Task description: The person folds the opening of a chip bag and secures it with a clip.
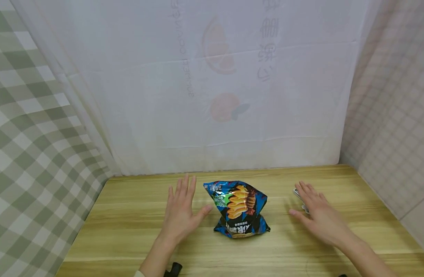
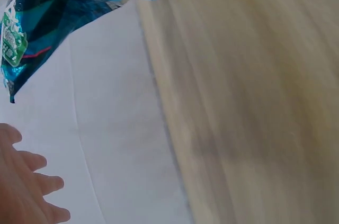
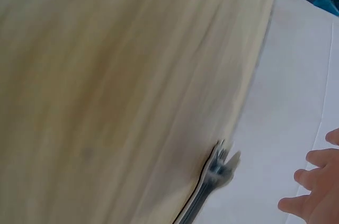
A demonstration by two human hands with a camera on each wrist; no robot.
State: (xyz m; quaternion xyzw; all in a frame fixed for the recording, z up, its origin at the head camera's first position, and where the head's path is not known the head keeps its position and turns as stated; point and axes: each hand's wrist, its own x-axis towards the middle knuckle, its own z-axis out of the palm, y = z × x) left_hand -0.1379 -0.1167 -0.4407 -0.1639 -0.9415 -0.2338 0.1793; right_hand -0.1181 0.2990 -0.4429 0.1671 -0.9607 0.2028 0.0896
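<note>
A blue and black snack bag (image 1: 240, 207) stands on the wooden table between the two hands, its printed front facing up toward the head camera. My left hand (image 1: 180, 215) is spread beside the bag's left side, its thumb near the bag but apart from it. Over on the right, my right hand (image 1: 322, 217) has its fingers extended and grips nothing. Partly hidden beneath that hand lies a slim silvery object (image 1: 305, 209). The right wrist view shows this metallic object (image 3: 213, 175) with a pronged end; its exact kind is unclear.
The wooden tabletop (image 1: 128, 215) meets a white cloth (image 1: 146, 115) with faded fruit prints at the back. A green checked cloth (image 1: 32, 127) hangs on the left, and another checked cloth (image 1: 398, 96) on the right. Something small and black (image 1: 173, 269) shows near the left wrist.
</note>
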